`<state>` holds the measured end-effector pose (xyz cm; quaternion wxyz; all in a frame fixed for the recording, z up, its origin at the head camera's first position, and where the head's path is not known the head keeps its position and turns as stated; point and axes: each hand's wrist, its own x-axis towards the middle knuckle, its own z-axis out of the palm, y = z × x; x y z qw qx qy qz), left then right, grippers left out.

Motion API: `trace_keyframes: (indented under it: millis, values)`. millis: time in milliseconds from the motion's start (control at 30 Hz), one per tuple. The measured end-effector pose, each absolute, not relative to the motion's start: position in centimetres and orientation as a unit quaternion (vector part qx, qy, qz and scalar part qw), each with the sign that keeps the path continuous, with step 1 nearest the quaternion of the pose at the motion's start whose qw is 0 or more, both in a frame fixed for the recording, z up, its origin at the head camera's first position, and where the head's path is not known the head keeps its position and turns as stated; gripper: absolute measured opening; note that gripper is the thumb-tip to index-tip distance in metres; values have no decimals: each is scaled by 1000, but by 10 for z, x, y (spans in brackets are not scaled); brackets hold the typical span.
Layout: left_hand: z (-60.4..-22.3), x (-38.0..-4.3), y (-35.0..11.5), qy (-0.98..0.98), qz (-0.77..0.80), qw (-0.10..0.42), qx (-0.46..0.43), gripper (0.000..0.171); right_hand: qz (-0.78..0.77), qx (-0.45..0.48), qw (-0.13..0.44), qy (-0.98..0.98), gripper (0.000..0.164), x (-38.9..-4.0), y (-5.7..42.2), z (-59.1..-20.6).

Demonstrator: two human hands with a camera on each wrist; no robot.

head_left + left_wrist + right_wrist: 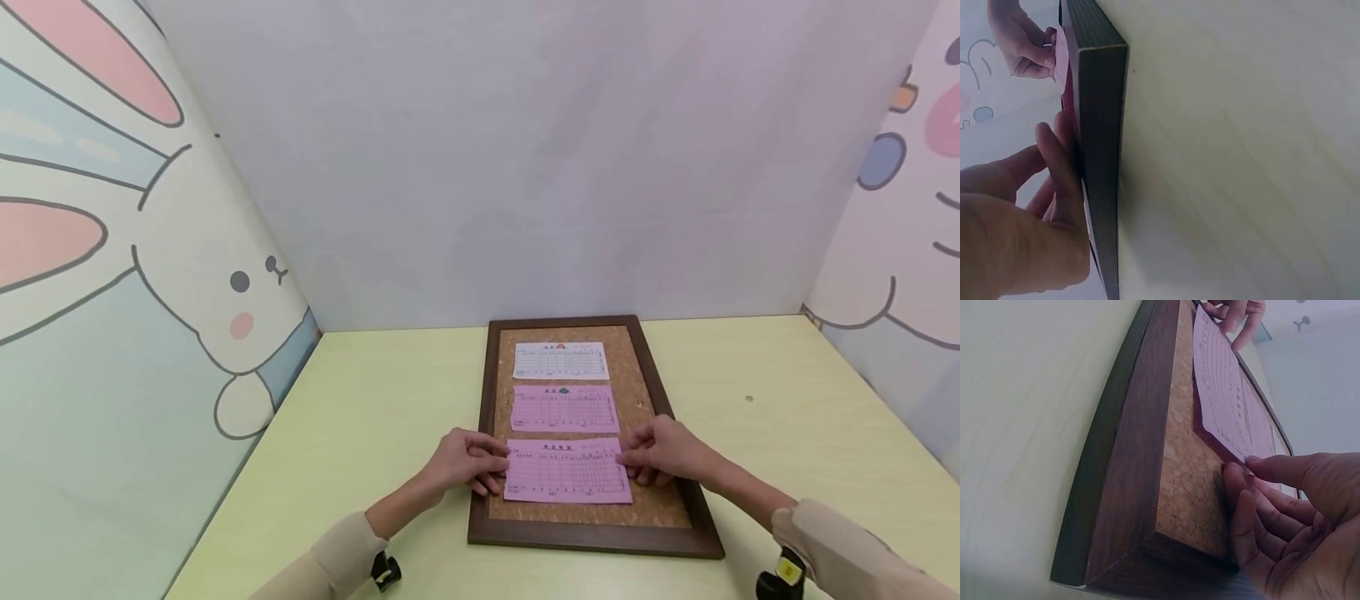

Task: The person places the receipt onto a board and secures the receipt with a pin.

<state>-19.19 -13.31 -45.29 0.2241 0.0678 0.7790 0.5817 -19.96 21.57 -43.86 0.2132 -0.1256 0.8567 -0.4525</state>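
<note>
A pink printed form (568, 477) is held at its two short sides over the lower part of a framed corkboard (652, 508). My left hand (474, 461) pinches its left edge, and my right hand (666, 451) pinches the right edge. In the right wrist view, thumb and forefinger of the right hand (1291, 512) grip a corner of the pink form (1219, 381), which stands slightly off the cork. The left wrist view shows the left hand (1041, 206) beside the dark frame (1100, 156), its fingertips partly hidden.
Above the held form, a second pink form (564, 409) and a white form (560, 362) lie on the cork in a column. The board rests on a pale wooden table (390, 400). A grey back wall (480, 167) and cartoon-printed side walls (225, 350) surround it.
</note>
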Motion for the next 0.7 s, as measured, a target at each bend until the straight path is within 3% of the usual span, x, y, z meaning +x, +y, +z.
trace_keyframes:
  millis: [333,533,700]
  values:
    - [-453,-196,-123,834,508,164,136,16,-433,-117,218,867,18,-206,218,-436]
    - [-455,-196,-120,839,502,159,139,15,-398,-86,149,901,20,-222,244,-425]
    - [-458,-197,-119,843,497,154,135,15,-375,-71,93,920,31,-243,289,-423]
